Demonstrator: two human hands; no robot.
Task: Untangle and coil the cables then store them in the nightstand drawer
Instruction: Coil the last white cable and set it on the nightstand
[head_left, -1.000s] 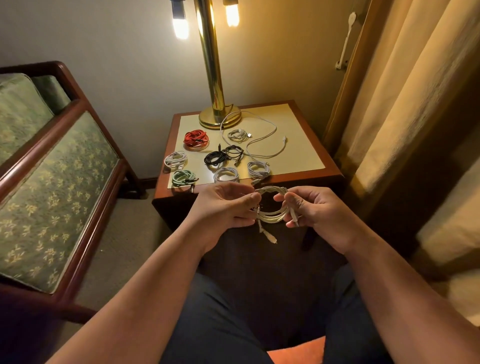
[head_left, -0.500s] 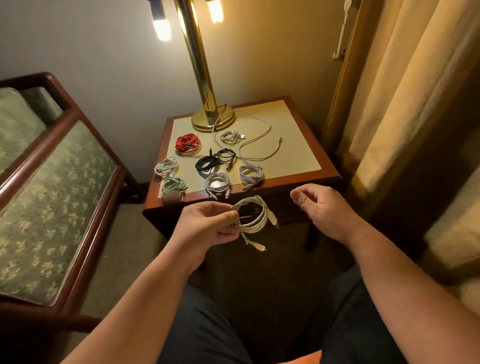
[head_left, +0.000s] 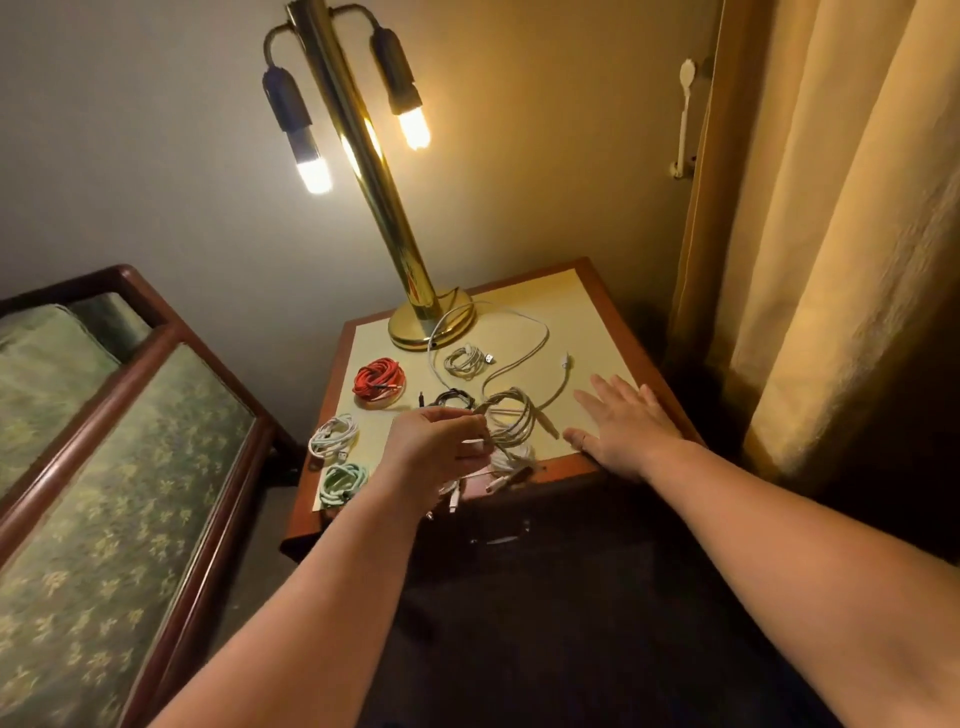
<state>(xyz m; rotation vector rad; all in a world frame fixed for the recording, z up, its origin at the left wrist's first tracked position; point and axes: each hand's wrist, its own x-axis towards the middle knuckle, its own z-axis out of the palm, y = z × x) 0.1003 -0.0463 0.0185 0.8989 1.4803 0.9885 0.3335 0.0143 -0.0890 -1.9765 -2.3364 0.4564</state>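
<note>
Cream-white coiled cable (head_left: 511, 418) sits just right of the left hand (head_left: 434, 441), which pinches its left rim above the nightstand (head_left: 576, 306). Its loops stand loose. The right hand (head_left: 626, 426) lies spread flat, fingers straight, further right.

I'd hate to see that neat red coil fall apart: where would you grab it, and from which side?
Pinch across the whole bundle of the red coil at its near rim, coming from above. It lies flat on the nightstand, so that likely catches every loop; the lamp base crowds the far side.
</note>
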